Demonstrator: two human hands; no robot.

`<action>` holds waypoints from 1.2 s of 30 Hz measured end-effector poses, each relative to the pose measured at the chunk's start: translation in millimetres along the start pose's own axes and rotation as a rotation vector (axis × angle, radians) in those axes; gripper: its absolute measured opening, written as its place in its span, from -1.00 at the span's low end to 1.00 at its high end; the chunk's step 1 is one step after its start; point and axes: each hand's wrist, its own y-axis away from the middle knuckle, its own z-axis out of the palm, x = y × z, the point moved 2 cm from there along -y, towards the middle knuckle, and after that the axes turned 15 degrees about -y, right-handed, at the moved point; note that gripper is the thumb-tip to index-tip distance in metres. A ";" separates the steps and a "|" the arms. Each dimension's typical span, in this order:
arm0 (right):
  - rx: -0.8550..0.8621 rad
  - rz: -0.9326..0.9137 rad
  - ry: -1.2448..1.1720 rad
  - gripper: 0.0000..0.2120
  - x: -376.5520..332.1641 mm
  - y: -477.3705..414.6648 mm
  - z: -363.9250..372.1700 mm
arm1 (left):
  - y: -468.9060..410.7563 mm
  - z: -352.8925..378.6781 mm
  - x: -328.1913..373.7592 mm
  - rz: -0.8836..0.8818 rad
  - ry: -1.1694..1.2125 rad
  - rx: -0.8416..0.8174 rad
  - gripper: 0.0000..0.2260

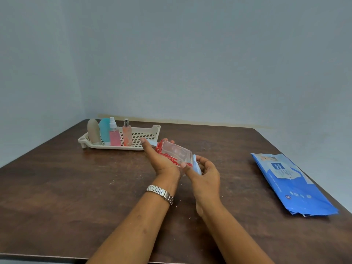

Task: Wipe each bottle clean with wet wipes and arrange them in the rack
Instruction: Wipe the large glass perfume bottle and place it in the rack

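The brown table point(76, 187) is stretching out under both forearms. The blue wipes pack point(291, 183) is lying flat, well out to the right of the right hand point(204, 174). The beige rack point(152, 130) is sitting just ahead and left of the left hand point(162, 161). It is holding four upright bottles point(114, 137) at its far-left end, and its open grid is lying nearest the left fingertips. The left hand is cradling the clear red-tinted bottle point(172, 152), with the fingers curling round its far side. The bottle is lying tilted, its long axis running from the capped neck, which points away and left toward the rack, down to the base facing the right hand. The right hand is pinching a pale wipe point(196, 164) against that base. I judge the left hand to be the nearer one for setting the bottle upright in the rack.
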 end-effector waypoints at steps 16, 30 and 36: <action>0.156 -0.032 0.066 -0.78 -55.8 -43.6 -31.5 | 30.3 12.3 -8.5 0.533 -0.939 -0.462 -0.17; -0.085 -0.600 0.603 -0.76 -66.3 -31.8 -9.1 | 35.0 11.0 -12.5 0.700 -1.034 -0.395 -0.45; -0.201 -0.796 0.806 -0.61 -63.6 -31.0 -3.7 | 36.5 13.0 -13.5 0.748 -1.025 -0.370 -0.54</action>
